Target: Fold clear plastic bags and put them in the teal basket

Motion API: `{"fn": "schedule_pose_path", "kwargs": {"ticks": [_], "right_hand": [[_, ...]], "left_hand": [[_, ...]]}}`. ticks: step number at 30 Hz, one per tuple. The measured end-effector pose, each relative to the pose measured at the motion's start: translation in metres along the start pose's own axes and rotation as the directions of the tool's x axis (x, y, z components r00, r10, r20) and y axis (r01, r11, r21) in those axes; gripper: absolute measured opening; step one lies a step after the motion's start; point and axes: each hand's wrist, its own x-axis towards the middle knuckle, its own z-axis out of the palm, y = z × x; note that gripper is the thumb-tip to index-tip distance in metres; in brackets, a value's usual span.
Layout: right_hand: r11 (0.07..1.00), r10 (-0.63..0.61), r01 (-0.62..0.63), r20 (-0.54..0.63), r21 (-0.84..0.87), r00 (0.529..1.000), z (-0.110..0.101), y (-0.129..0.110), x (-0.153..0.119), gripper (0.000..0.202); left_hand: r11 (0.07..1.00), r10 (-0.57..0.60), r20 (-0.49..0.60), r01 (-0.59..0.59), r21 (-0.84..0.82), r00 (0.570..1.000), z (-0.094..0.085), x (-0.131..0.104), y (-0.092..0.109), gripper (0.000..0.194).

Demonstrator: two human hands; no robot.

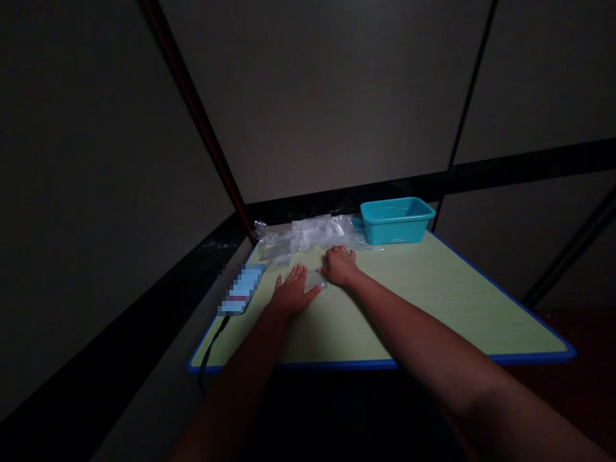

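Observation:
A small clear plastic bag (pixel 315 280) lies on the table between my two hands. My left hand (pixel 291 294) rests flat at the bag's left side, fingers spread, with the thumb along its near edge. Curled at the upper right of the bag is my right hand (pixel 341 266), its thumb at the bag's corner; the fingertips are partly hidden. Just beyond both hands lies a loose pile of clear plastic bags (pixel 312 234).
A turquoise plastic basket (pixel 397 231) stands at the back right of the pale green, blue-edged table (pixel 433 301). At the left edge lies a phone (pixel 243 289), its screen blurred, with a dark cable (pixel 209 350) hanging off the front. Wall panels (pixel 337 115) rise behind.

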Motion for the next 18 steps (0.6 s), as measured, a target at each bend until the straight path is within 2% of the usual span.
{"fn": "schedule_pose_path", "kwargs": {"ticks": [5, 10, 14, 18], "right_hand": [[1.0, 0.004, -0.003, 0.048, -0.02, 0.999, 0.0009, -0.0023, -0.0012, 0.044], [0.999, 0.03, -0.034, 0.106, 0.034, 0.994, 0.0008, -0.0018, 0.0002, 0.035], [0.989, 0.019, -0.028, 0.067, 0.145, 0.998, 0.0016, -0.0018, 0.0015, 0.022], [0.953, 0.045, -0.065, 0.075, 0.295, 0.996, 0.0043, -0.0019, 0.0033, 0.025]], "left_hand": [[1.0, -0.008, 0.005, 0.008, -0.007, 1.0, -0.0018, -0.0013, 0.0013, 0.079], [1.0, -0.013, 0.007, 0.013, -0.002, 1.0, -0.0023, -0.0013, 0.0023, 0.08], [1.0, -0.024, 0.008, 0.024, -0.012, 1.0, -0.0032, -0.002, 0.0031, 0.081], [1.0, -0.025, 0.009, 0.025, -0.013, 1.0, -0.004, -0.0029, 0.0038, 0.082]]}}
